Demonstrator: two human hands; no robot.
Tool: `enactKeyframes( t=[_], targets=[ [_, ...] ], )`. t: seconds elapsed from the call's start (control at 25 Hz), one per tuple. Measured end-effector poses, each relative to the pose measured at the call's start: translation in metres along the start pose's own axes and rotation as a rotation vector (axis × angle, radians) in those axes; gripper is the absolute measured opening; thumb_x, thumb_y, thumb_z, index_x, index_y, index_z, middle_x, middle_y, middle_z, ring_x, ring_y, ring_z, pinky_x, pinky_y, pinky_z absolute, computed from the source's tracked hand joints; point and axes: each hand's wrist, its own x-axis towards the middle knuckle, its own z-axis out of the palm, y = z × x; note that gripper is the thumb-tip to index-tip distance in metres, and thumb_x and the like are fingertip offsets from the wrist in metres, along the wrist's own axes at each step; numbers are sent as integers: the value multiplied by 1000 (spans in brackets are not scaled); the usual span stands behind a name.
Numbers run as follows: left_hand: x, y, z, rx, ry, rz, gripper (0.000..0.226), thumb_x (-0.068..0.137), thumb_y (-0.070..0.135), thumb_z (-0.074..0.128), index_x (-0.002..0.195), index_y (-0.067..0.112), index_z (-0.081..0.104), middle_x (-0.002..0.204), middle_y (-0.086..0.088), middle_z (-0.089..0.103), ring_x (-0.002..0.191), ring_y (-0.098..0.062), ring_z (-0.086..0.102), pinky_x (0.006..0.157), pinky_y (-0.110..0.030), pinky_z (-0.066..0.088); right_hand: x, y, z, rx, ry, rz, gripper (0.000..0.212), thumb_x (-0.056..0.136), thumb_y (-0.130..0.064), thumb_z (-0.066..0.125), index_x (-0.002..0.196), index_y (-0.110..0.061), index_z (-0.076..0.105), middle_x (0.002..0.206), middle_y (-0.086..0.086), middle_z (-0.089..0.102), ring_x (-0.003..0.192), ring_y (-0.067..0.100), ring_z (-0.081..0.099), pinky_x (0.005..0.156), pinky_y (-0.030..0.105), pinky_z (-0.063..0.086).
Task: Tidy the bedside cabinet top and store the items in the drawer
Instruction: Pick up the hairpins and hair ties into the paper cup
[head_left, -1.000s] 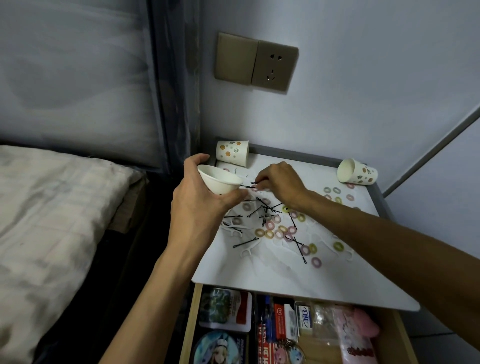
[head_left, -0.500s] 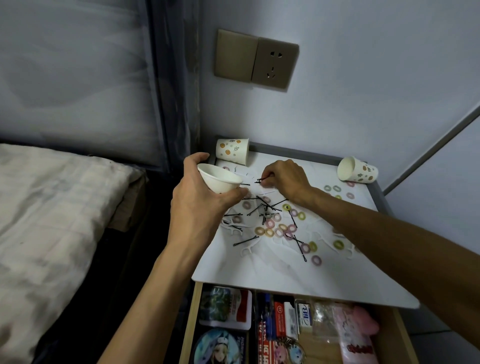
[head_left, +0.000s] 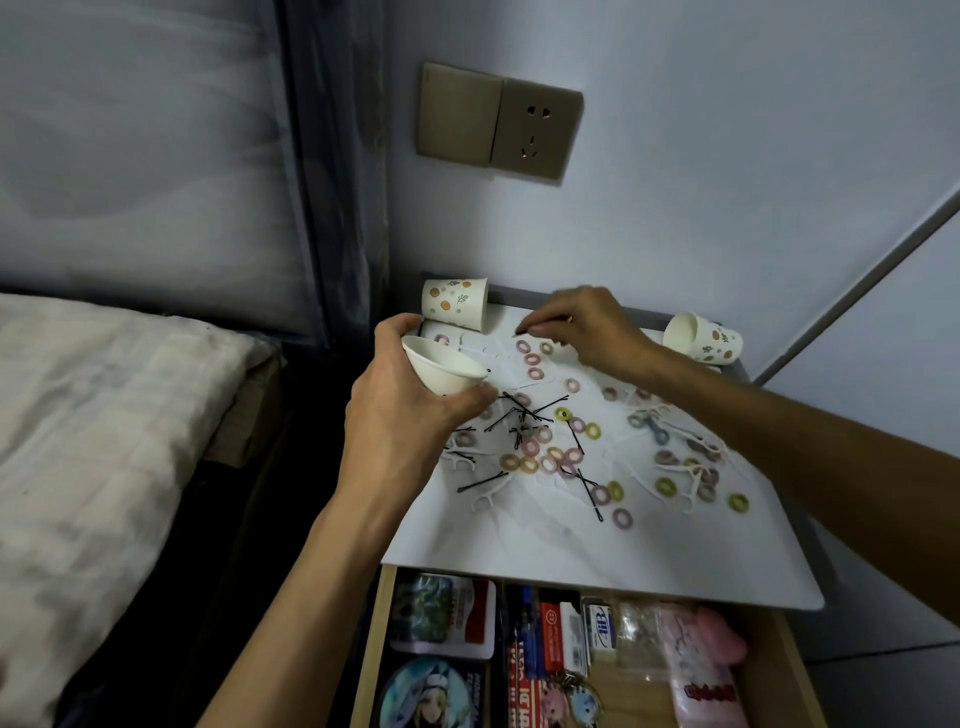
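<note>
**Hairpin pinched beside a tilted cup held ready over the tabletop**

The left hand (head_left: 410, 415) is wrapped round a white paper cup (head_left: 447, 366), which is tilted with its mouth toward the right hand (head_left: 587, 327), seemingly so that small pieces can be dropped in. The right hand is closed in a pinch on what appears to be a thin dark hairpin (head_left: 523, 330), just beyond the cup. Loose hairpins (head_left: 524, 410), hair rings (head_left: 545, 460) and floss picks (head_left: 485, 499) are scattered on the tabletop (head_left: 571, 561) between the hands. The drawer (head_left: 371, 649) is pulled open below both wrists.
</note>
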Motion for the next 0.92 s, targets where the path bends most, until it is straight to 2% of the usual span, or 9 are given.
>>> enactKeyframes(
  t=[0.08,0.2,0.32,0.4,0.48,0.56,0.64,0.8,0.92],
  targets=[
    [0,-1,2,23,-20,5,82,64,35,87,132,30,42,100,15,55,89,-8,56,68,-18,44,-6,-38,-13,92,-89,-126,16,84,-14,72,97,-20,78,85,-4,69,78,9,63,70,21,47],
    [-2,1,7,37,-62,7,84,63,34,87,133,32,40,96,19,56,82,2,56,61,-10,42,-20,-86,-12,46,-267,-308,18,81,-12,74,98,-15,78,90,-1,71,82,8,64,75,15,48],
    [-4,3,10,17,-79,18,87,63,33,88,135,32,40,104,14,58,86,1,58,65,-15,47,-25,-94,-10,16,-293,-354,25,80,-9,75,104,-16,76,100,-3,69,82,7,63,74,14,49],
    [-3,3,10,5,-72,19,86,61,33,89,133,33,41,104,15,57,88,-3,59,66,-15,47,-22,-79,-15,91,-181,-301,23,82,-8,74,102,-18,75,102,-3,65,83,6,62,74,15,50],
    [-3,2,9,-8,-61,13,87,59,32,89,132,34,43,101,18,55,91,-7,58,66,-13,45,-22,-47,-16,90,-57,-150,15,84,-9,72,97,-17,74,93,-5,64,82,2,62,72,11,46],
    [-2,2,7,-13,-56,12,87,60,31,90,132,33,43,98,21,53,92,-8,57,65,-13,44,-26,-8,-8,-97,-106,16,13,84,-11,73,97,-16,74,85,-11,62,77,-2,59,69,10,41],
    [-2,2,7,-15,-51,19,86,61,31,89,133,33,42,102,17,54,95,-11,57,66,-13,44,-36,25,11,-283,-212,95,15,83,-12,74,97,-16,73,89,-5,63,82,7,59,72,18,38],
    [-2,2,9,-9,-41,15,86,61,34,89,134,32,42,108,13,54,97,-12,56,70,-18,46,-43,46,41,-250,-165,130,7,82,-6,70,85,-12,71,90,0,63,83,14,59,70,21,39],
    [-1,1,8,-15,-34,10,86,61,35,89,134,31,43,108,12,55,95,-10,56,66,-11,44,-41,44,43,-266,-192,130,14,84,-5,63,75,-14,66,84,-4,59,79,14,58,69,25,43]
  ],
)
